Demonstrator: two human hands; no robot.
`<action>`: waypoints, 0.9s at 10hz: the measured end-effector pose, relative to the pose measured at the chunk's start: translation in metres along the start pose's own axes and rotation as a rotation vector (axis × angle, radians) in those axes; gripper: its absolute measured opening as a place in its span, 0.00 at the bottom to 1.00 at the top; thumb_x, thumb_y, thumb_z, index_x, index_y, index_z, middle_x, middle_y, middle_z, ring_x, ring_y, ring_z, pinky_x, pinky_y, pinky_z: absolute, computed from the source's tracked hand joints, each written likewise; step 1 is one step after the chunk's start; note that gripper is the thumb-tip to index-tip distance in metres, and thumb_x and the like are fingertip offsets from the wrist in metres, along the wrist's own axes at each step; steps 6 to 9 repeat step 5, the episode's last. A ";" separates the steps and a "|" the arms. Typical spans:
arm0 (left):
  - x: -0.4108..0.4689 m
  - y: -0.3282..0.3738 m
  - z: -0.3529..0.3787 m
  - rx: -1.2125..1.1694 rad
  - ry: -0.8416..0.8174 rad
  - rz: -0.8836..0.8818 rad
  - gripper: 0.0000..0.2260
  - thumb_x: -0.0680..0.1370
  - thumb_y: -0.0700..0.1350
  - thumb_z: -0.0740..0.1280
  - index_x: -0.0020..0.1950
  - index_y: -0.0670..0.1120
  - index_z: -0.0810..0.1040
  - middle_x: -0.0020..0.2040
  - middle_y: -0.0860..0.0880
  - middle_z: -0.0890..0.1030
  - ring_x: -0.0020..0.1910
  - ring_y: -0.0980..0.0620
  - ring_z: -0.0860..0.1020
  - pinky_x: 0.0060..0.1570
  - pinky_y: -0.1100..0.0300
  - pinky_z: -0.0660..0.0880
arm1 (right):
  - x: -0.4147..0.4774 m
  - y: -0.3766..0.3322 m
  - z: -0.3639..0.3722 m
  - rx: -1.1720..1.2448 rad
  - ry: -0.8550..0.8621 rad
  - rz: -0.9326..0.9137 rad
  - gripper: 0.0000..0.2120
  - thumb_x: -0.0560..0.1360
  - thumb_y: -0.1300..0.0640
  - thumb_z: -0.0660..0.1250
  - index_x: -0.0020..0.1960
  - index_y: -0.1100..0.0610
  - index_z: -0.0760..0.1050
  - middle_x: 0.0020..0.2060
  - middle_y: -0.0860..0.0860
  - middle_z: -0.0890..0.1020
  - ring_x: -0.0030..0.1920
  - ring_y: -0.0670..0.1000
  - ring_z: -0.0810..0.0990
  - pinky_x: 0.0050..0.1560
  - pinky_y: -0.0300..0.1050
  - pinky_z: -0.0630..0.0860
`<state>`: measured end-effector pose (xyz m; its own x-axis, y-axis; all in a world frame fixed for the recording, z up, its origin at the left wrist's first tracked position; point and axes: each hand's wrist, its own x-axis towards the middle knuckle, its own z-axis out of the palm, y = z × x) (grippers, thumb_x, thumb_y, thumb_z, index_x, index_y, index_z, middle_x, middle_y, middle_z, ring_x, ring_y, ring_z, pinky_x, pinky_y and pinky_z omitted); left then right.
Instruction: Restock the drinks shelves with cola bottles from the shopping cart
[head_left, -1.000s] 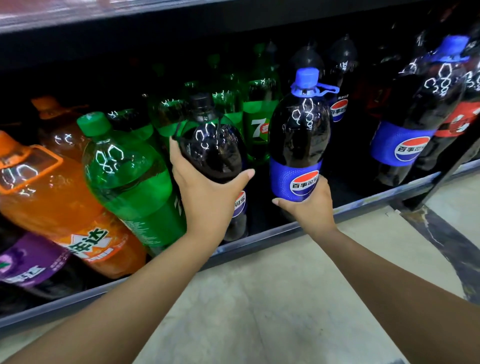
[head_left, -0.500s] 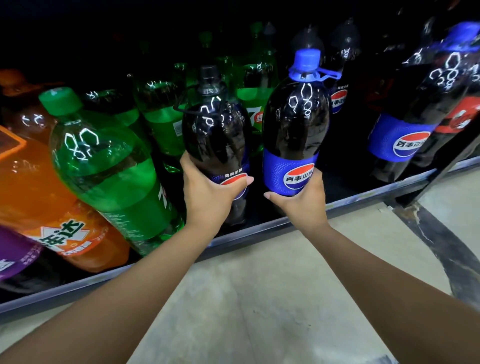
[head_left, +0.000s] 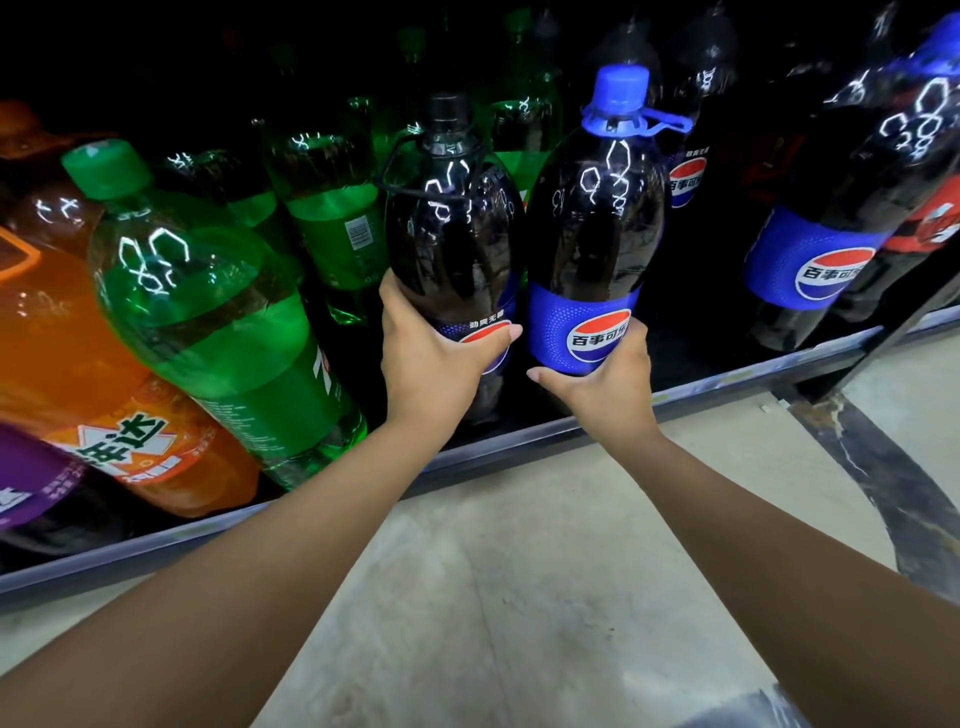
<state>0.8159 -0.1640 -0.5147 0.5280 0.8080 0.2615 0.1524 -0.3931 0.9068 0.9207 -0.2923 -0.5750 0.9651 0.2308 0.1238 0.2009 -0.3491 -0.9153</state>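
Note:
Two large cola bottles stand side by side at the front of the low drinks shelf (head_left: 571, 423). My left hand (head_left: 434, 364) grips the lower body of the black-capped cola bottle (head_left: 452, 234). My right hand (head_left: 597, 384) holds the base of the blue-capped cola bottle (head_left: 595, 228), whose blue label faces me. Both bottles are upright and nearly touch each other. More cola bottles (head_left: 831, 228) stand to the right and behind in the dark shelf.
Green soda bottles (head_left: 208, 301) fill the shelf left of my hands, with an orange soda bottle (head_left: 78, 374) and a purple-labelled bottle (head_left: 26, 478) further left. A metal shelf post (head_left: 904, 332) rises at the right. Pale tiled floor (head_left: 519, 571) lies below.
Both bottles have been set more upright and closer together, deeper on the shelf. My view has moved in and down; both hands keep their grip.

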 end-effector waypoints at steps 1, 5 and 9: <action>0.000 0.000 -0.001 -0.003 0.000 -0.009 0.49 0.57 0.54 0.82 0.72 0.47 0.61 0.65 0.53 0.74 0.62 0.55 0.74 0.62 0.61 0.71 | -0.001 -0.001 -0.001 0.004 -0.003 0.008 0.47 0.53 0.46 0.83 0.64 0.53 0.63 0.57 0.49 0.75 0.60 0.52 0.74 0.59 0.48 0.78; -0.007 0.028 -0.022 0.144 -0.190 -0.325 0.50 0.61 0.55 0.81 0.74 0.44 0.59 0.69 0.45 0.72 0.66 0.46 0.72 0.64 0.55 0.70 | -0.031 -0.068 -0.023 -0.478 -0.131 0.329 0.43 0.62 0.44 0.79 0.65 0.63 0.62 0.63 0.59 0.71 0.65 0.61 0.68 0.65 0.51 0.64; -0.007 0.028 -0.022 0.144 -0.190 -0.325 0.50 0.61 0.55 0.81 0.74 0.44 0.59 0.69 0.45 0.72 0.66 0.46 0.72 0.64 0.55 0.70 | -0.031 -0.068 -0.023 -0.478 -0.131 0.329 0.43 0.62 0.44 0.79 0.65 0.63 0.62 0.63 0.59 0.71 0.65 0.61 0.68 0.65 0.51 0.64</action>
